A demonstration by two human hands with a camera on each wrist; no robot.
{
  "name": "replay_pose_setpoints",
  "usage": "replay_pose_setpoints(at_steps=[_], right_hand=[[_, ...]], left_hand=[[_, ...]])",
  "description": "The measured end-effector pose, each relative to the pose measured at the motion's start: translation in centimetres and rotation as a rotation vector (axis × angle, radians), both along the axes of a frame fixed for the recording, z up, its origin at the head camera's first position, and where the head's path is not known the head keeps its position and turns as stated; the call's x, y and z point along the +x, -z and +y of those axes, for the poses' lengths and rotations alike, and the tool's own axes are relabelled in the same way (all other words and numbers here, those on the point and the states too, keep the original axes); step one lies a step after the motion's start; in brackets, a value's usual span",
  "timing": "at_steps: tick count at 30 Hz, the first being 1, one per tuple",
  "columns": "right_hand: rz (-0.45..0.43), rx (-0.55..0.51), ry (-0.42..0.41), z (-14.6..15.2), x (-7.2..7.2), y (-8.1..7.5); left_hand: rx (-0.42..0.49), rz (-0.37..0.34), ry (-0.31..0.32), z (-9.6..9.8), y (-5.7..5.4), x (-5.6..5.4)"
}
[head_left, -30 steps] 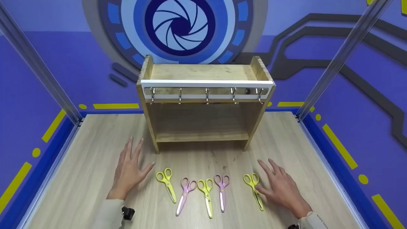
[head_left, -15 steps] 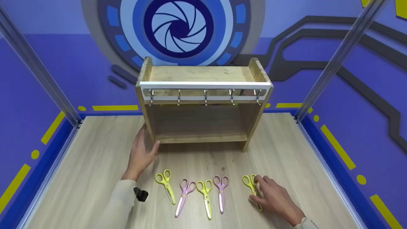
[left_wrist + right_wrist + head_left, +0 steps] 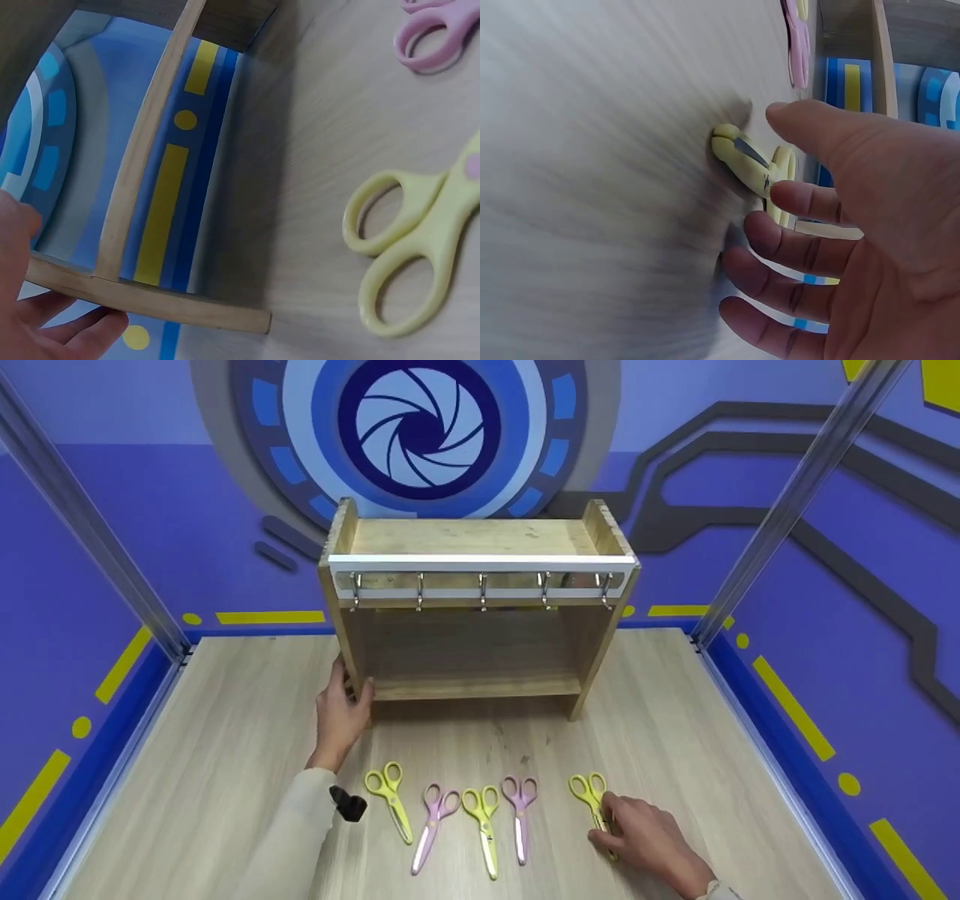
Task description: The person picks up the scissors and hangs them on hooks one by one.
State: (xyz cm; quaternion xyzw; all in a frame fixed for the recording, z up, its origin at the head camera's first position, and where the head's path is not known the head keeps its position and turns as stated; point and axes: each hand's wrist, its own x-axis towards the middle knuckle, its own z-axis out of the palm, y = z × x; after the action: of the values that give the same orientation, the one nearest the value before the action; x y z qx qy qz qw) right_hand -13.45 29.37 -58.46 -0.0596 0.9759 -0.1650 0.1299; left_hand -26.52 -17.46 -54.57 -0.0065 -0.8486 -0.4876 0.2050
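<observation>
Left hand [image 3: 341, 721] grips the shelf [image 3: 476, 688] centre-left, so just pinch the lower-right yellow scissors [image 3: 593, 803] squarely with that loose right hand [image 3: 646, 837].

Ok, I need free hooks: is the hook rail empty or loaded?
Empty: all five hooks are bare; the scissors are in front of the wooden shelf.

A purple-blue back wall [image 3: 187, 532] stands at twelve o'clock, bearing a round blue aperture emblem [image 3: 420, 431]. Yellow-dashed side walls [image 3: 847, 607] rise at nine and three, metal posts [image 3: 802, 489] at ten and two, around a pale wood-grain tabletop [image 3: 225, 720].
</observation>
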Motion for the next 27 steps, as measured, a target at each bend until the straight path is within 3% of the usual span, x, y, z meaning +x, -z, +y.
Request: replay_pose_setpoints(at_steps=[9,18,27], right_hand=[[0.034,0.008,-0.016,0.1,0.3,0.0],[0.037,-0.037,0.082,0.5,0.2,-0.5],[0.052,-0.087,0.159,1.0,-1.1,-0.3]], left_hand=[[0.048,0.025,-0.025,0.1,0.6,-0.2],[0.066,0.043,-0.037,0.0,0.9,-0.2],[0.098,-0.038,-0.031,0.1,1.0,-0.4]])
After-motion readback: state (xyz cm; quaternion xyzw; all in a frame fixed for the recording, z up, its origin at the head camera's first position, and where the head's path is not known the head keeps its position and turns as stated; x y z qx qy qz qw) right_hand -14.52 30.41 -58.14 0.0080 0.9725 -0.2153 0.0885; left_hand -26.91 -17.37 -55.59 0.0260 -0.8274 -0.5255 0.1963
